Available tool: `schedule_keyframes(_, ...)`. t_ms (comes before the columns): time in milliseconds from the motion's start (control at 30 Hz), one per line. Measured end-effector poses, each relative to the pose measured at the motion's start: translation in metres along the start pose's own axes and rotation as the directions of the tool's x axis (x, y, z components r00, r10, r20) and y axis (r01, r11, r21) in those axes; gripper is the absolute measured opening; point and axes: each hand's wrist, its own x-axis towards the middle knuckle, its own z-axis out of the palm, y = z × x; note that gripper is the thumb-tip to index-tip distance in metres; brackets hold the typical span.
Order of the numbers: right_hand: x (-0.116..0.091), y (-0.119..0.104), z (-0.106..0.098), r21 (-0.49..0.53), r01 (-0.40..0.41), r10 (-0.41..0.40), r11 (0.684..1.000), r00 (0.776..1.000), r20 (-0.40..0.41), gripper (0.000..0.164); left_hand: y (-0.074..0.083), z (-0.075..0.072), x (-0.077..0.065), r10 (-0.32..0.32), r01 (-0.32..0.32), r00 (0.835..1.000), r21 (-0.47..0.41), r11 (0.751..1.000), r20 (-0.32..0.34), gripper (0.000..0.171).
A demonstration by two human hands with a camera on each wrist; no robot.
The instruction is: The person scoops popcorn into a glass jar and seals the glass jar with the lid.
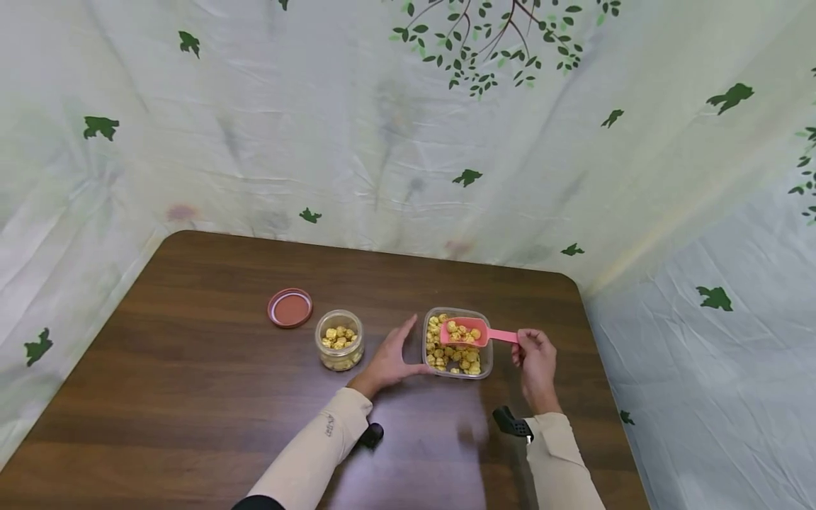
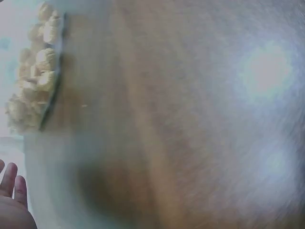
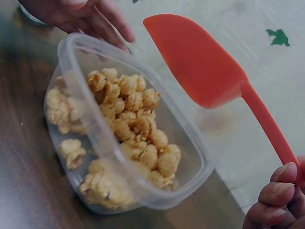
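A pink-red scoop point(image 1: 463, 341) with several pieces of caramel popcorn in it is over a clear plastic container point(image 1: 489, 363) of the same popcorn. My right hand point(image 1: 538, 365) pinches the end of its handle, as the right wrist view also shows for the scoop point(image 3: 200, 67). Beside the container's left wall is my left hand point(image 1: 389, 363), its thumb and fingers spread wide at the rim. In the right wrist view the left fingers point(image 3: 116, 24) stretch out behind the container point(image 3: 190, 138). Popcorn lies loosely across the container's bottom.
Left of the left hand stands a clear round jar point(image 1: 340, 360) partly filled with popcorn, its mouth uncovered. A red lid point(image 1: 290, 309) lies behind it to the left. The brown wooden table point(image 1: 191, 340) ends at a white leaf-patterned curtain point(image 1: 357, 142).
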Motion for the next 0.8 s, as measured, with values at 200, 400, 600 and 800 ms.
schedule_keyframes(200, 0.001, -0.012, 0.006, 0.032, 0.019, -0.019, 0.999, 1.000, 0.015, 0.010, 0.018, -0.014, 0.002, -0.014, 0.014, 1.000, -0.026, 1.000, -0.009, 0.098)
schedule_keyframes(400, 0.003, -0.021, 0.013, 0.031, 0.021, -0.022, 0.999, 0.999, 0.033, 0.012, 0.036, -0.029, 0.005, 0.016, -0.019, 0.998, -0.051, 0.999, -0.054, 0.093)
schedule_keyframes(600, 0.005, -0.027, 0.025, 0.037, 0.031, -0.033, 0.999, 0.998, 0.048, 0.008, 0.052, -0.052, 0.006, 0.067, -0.073, 0.992, -0.054, 0.996, -0.108, 0.083)
schedule_keyframes(800, 0.004, -0.034, 0.042, 0.043, 0.037, -0.040, 0.998, 0.996, 0.083, 0.007, 0.062, -0.080, 0.004, 0.105, -0.114, 0.985, -0.057, 0.992, -0.140, 0.069)
